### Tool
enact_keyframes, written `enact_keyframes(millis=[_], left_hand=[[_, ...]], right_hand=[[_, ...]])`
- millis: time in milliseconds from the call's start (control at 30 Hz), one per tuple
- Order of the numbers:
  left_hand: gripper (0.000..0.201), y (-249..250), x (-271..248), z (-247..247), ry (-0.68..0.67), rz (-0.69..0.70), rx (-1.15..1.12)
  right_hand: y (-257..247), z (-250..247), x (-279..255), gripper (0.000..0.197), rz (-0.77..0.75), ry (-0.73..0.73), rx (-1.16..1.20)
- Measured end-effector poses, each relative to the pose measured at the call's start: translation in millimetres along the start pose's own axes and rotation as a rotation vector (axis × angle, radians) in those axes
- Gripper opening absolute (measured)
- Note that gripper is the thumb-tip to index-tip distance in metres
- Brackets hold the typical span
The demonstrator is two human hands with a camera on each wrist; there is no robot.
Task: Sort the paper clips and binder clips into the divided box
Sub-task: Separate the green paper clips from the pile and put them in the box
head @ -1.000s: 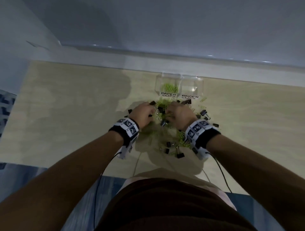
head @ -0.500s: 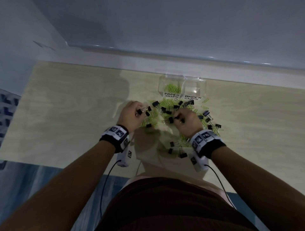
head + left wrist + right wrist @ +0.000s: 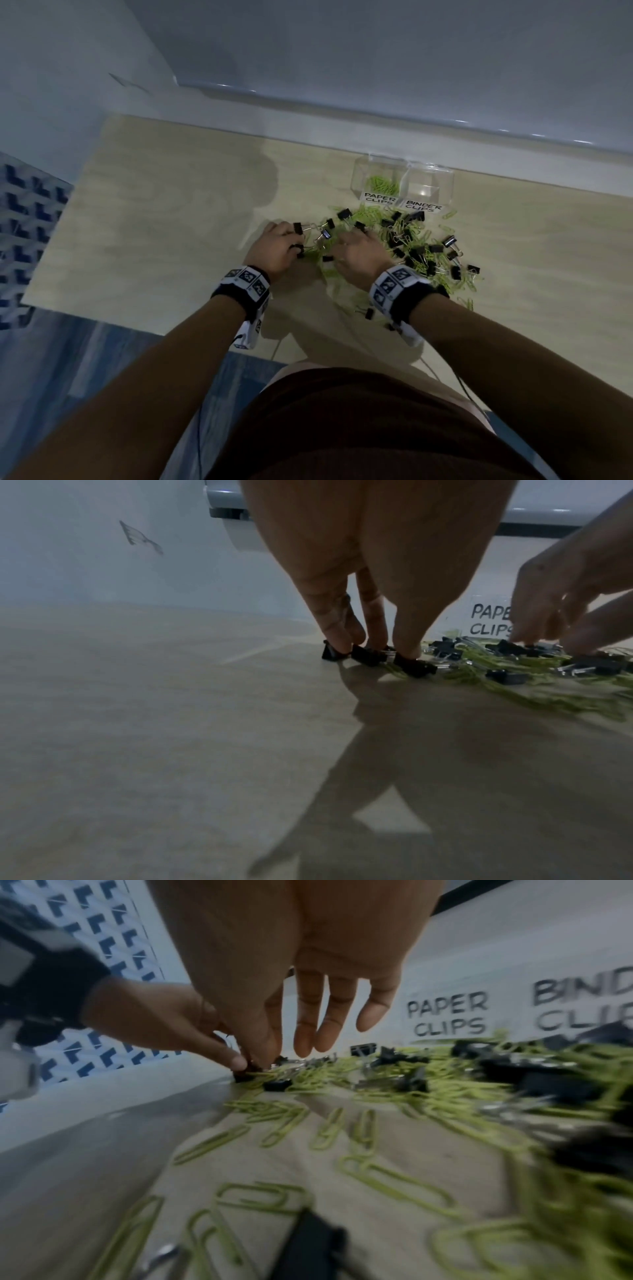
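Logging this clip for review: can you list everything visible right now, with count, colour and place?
divided box: one, clear, two labelled compartments, far table edge
paper clips: many, green; some in left compartment, most loose before the box
binder clips: many, black, all loose; right compartment looks bare
table: one, light wood
wrist bands: two, black with markers
left hand: fingertips pressing binder clips
right hand: over the pile, grip unclear

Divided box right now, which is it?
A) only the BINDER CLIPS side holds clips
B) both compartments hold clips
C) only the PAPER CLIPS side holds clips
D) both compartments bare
C: in the head view, green paper clips lie in the left compartment of the divided box, while the BINDER CLIPS compartment shows none; the black binder clips are all out on the table.
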State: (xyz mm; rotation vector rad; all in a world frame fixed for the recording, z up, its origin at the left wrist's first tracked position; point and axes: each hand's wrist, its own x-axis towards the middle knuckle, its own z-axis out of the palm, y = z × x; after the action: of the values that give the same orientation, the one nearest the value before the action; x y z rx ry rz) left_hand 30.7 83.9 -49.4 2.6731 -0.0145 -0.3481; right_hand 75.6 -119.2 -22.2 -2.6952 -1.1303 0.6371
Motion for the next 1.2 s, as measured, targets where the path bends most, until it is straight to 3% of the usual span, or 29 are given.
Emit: enact_keyframes(millis=[167, 333, 467, 633, 700, 833, 1067, 1200], left_hand=[[0.023, -2.8, -7.8, -3.5, 0.030, -0.008, 0.012], [0.037, -0.8, -11.4, -0.5, -0.072, -0.025, 0.019], [0.031, 0.9, -11.1, -1.7, -0.066, -0.018, -0.001], [0.023, -0.6, -19.5, -13.3, 0.065, 0.030, -0.067], [0.023, -5.6, -21.8, -21.5, 0.123, 0.049, -0.040], [0.027, -16.5, -21.5, -33.7, 0.205, 0.006, 0.022], [0.043, -22.1, -5.4, -20.8, 0.130, -0.195, 0.097], [0.042, -9.4, 10.9, -12.2, 0.138, -0.129, 0.101]], right_hand=[[-13.1, 9.9, 13.1, 0.025, 0.006, -0.039, -0.021], [-9.4, 14.9, 1.2, 0.021, -0.030, 0.053, 0.046], [-0.9, 16.3, -8.8, 0.028, -0.035, 0.058, 0.137], [28.8, 17.3, -24.9, 0.021, 0.163, 0.218, 0.332], [45.6, 11.9, -28.7, 0.021, 0.252, 0.258, 0.308], [65.3, -7.3, -24.4, 0.031, 0.356, 0.105, 0.017], [25.0, -21.9, 22.1, 0.036, 0.066, 0.074, -0.148], [0.0, -17.8, 47.1, 0.044, 0.020, -0.020, -0.192]])
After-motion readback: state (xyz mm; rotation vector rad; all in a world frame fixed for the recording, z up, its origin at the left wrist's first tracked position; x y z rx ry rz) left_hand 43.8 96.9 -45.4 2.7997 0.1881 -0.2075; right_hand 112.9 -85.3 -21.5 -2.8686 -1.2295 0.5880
